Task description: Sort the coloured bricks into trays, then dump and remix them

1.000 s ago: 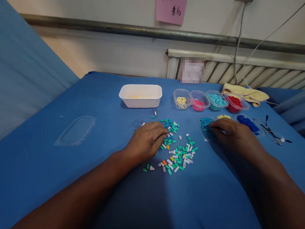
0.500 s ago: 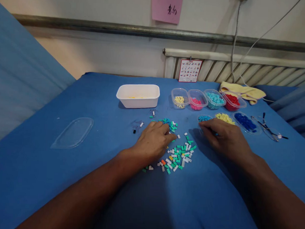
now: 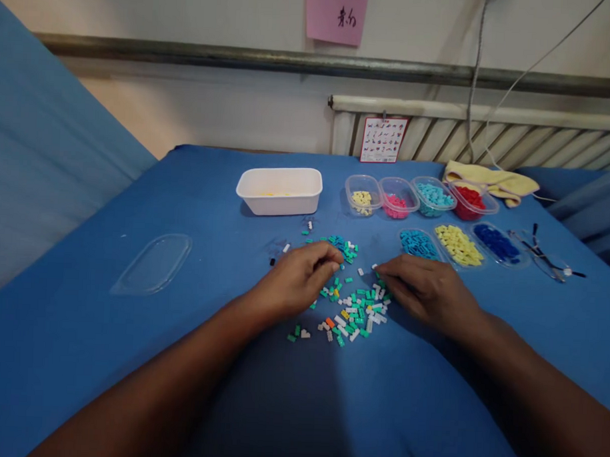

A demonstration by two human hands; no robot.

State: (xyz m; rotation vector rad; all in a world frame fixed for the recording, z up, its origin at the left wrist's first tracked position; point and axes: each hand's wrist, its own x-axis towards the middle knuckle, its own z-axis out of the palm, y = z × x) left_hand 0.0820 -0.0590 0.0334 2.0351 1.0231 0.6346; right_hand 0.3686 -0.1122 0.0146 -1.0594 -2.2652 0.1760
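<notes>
My left hand point(image 3: 300, 278) is closed, thumb and fingers pinched together at the near edge of a small heap of blue and green toy bricks point(image 3: 340, 245). What lies in the pinch is too small to make out. My right hand point(image 3: 428, 286) is also closed, its fingertips low over the cloth beside a small white brick point(image 3: 374, 266); anything between them is hidden. Between and in front of both hands spreads a loose pile of green and white bricks point(image 3: 355, 311), with an orange brick point(image 3: 330, 322) and a few yellow ones among them.
A white tub point(image 3: 280, 205) stands at the back. To the right are several clear containers of sorted bricks, including pale yellow point(image 3: 458, 246), light blue point(image 3: 418, 244) and dark blue point(image 3: 495, 243). Glasses point(image 3: 547, 257) and a yellow cloth point(image 3: 491, 182) lie farther right, a clear lid point(image 3: 153, 264) left.
My right hand has moved left and nearer, from the blue brick container to the pile's edge. My left hand has drawn back slightly and its fingers have come together, uncovering several bricks.
</notes>
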